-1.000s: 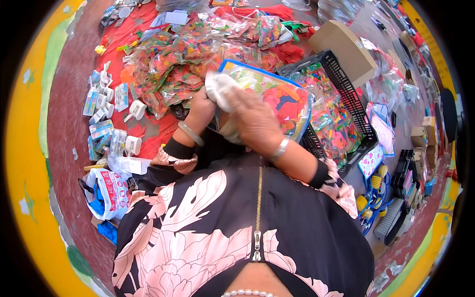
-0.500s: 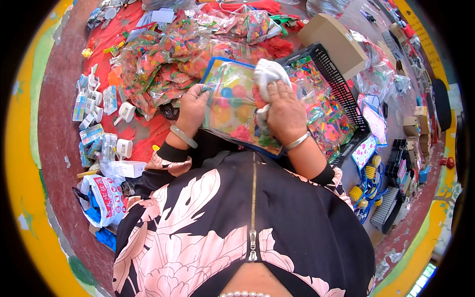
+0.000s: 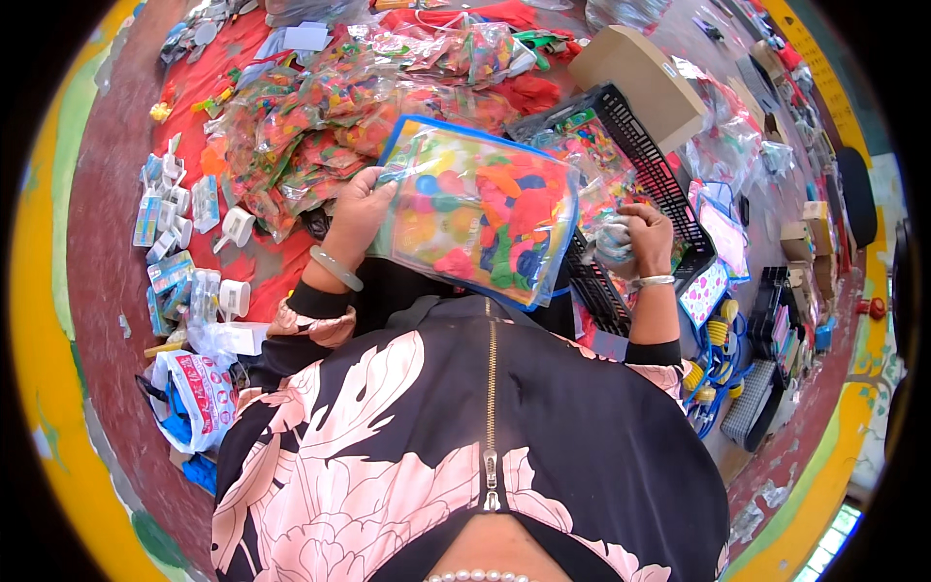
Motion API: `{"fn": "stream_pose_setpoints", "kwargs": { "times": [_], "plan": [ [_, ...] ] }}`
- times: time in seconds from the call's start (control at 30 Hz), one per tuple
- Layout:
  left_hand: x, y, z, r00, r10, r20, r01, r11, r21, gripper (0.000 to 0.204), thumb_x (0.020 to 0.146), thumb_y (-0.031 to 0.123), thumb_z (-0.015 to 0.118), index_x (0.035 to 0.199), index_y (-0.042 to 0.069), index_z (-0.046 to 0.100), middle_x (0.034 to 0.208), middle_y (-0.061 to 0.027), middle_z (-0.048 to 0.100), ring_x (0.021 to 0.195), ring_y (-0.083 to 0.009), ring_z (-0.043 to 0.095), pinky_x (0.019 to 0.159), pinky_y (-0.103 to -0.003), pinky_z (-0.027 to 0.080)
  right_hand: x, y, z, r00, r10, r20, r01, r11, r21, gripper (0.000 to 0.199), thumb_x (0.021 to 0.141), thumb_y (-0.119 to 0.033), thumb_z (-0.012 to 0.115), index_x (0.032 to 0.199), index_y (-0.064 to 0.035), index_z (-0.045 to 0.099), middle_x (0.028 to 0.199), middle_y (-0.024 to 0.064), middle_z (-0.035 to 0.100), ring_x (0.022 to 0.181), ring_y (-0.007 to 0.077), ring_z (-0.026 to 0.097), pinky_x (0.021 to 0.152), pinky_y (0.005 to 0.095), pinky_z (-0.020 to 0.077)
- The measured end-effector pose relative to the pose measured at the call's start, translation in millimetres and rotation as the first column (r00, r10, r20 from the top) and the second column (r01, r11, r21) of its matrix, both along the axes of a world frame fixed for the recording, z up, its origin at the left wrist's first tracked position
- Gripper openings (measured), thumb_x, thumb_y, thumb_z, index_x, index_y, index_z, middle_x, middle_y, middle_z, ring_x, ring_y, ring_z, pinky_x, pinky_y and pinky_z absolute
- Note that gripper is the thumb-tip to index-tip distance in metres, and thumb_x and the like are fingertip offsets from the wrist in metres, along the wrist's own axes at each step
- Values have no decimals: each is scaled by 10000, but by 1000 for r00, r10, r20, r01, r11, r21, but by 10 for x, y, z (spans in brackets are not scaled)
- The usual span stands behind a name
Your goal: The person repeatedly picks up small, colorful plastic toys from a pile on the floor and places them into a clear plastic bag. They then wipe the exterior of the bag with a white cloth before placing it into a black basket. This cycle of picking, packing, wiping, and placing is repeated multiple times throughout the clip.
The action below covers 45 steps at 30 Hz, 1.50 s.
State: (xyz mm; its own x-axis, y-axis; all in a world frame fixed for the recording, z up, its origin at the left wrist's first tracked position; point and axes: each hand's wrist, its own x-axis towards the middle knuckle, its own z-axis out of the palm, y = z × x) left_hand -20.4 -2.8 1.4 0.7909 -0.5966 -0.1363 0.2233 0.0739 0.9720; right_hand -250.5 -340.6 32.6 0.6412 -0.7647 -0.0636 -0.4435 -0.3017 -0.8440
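Note:
My left hand [image 3: 361,209] pinches the left edge of a flat clear plastic packet [image 3: 475,209] with a blue rim along its top and right side. Printed round dots and loose red, green, orange and blue pieces that look like balloons show through it. The packet lies tilted over my lap. To its right, my right hand [image 3: 648,238] is closed on a crumpled whitish cloth [image 3: 614,240], apart from the packet and above a black plastic crate [image 3: 669,160]. Similar packets [image 3: 596,155] fill the crate.
A large heap of clear packets [image 3: 301,136] lies on red cloth [image 3: 262,276] ahead and left. White plastic pumps [image 3: 235,228] stand at the left near a printed plastic bag [image 3: 199,398]. Beyond the crate is a cardboard box [image 3: 640,82]; yellow-and-blue foot pumps [image 3: 713,359] lie at right.
My right hand has moved right and down off the packet with the cloth, uncovering the packet's right half. My left hand still holds its edge and has shifted slightly left.

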Motion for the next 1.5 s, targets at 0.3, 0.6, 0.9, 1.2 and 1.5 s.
{"fn": "stream_pose_setpoints", "kwargs": {
  "times": [0.3, 0.6, 0.9, 1.2, 1.5],
  "plan": [
    [361, -46, 512, 978, -196, 65, 159, 914, 372, 259, 874, 218, 618, 993, -12, 626, 800, 35, 588, 656, -28, 498, 552, -187, 397, 637, 203, 368, 944, 324, 68, -330, 911, 248, 212, 836, -164, 651, 944, 18, 657, 782, 17, 618, 704, 78, 557, 615, 221, 445],
    [541, -216, 391, 968, -185, -170, 197, 979, 57, 230, 824, 31, 614, 1034, -48, 566, 939, -91, 620, 816, -150, 626, 732, -246, 513, 773, 95, 550, 851, 510, -125, -500, 860, 107, 95, 789, -79, 624, 810, 13, 633, 717, -13, 570, 641, 65, 502, 581, 229, 420],
    [594, -397, 567, 880, -282, -382, 300, 954, -12, 276, 817, 13, 605, 1083, -45, 561, 942, -121, 643, 787, -158, 652, 689, -267, 541, 838, 61, 412, 839, 531, -115, -505, 840, 198, 135, 755, -95, 666, 830, 14, 638, 726, 22, 597, 666, 94, 540, 596, 269, 447],
    [536, -350, 879, 842, -460, -282, 434, 888, -152, 285, 766, -49, 589, 1045, 4, 575, 937, -70, 634, 825, -138, 636, 742, -253, 512, 589, 200, 1137, 810, 586, 32, -579, 788, 212, 55, 758, -59, 636, 767, -25, 593, 683, -37, 533, 624, 44, 481, 540, 204, 372],
    [600, -110, 1755, 786, -231, 574, 240, 969, 62, 140, 785, -37, 593, 865, 53, 521, 886, -7, 584, 841, -92, 572, 761, -238, 454, 375, 583, 1989, 832, 547, 90, -457, 770, -446, 97, 774, -8, 643, 776, -32, 549, 770, -4, 564, 682, 66, 531, 585, 221, 426]
  ]
}}
